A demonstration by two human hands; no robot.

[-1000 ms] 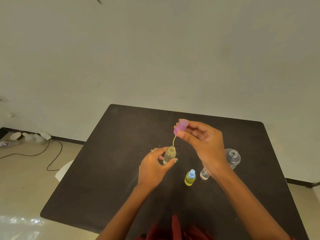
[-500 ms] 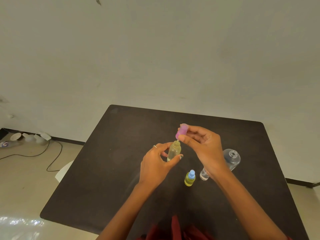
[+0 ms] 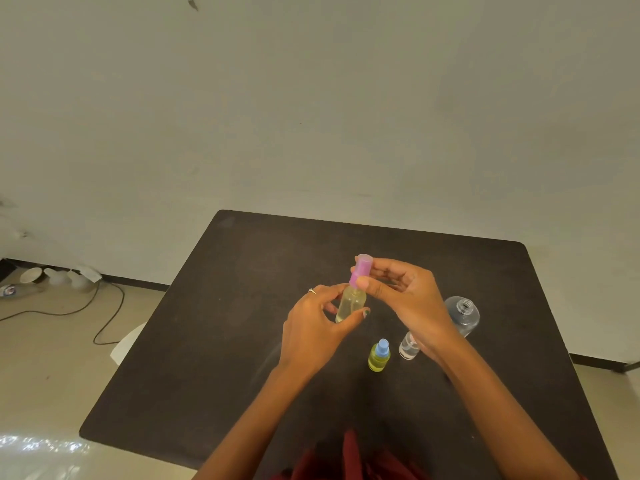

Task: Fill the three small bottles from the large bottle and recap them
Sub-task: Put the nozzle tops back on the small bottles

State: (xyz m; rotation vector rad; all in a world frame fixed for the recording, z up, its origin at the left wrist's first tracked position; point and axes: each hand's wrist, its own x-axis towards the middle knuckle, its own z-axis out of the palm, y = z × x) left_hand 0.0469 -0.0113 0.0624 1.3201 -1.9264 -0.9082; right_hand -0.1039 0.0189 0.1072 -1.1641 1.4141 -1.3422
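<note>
Above the dark table [image 3: 214, 341], the left hand [image 3: 311, 334] grips a small bottle of pale yellow liquid [image 3: 350, 304]. The right hand [image 3: 408, 299] pinches its pink spray cap [image 3: 360, 271], seated on the neck. Right of this bottle: blue-capped yellow bottle [image 3: 379, 356], clear small bottle [image 3: 408, 347], uncapped large bottle [image 3: 463, 315].

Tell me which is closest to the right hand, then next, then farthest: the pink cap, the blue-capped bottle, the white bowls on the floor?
1. Pink cap, pinched in the right hand.
2. Blue-capped bottle, on the table below it.
3. White bowls, far left on the floor.
</note>
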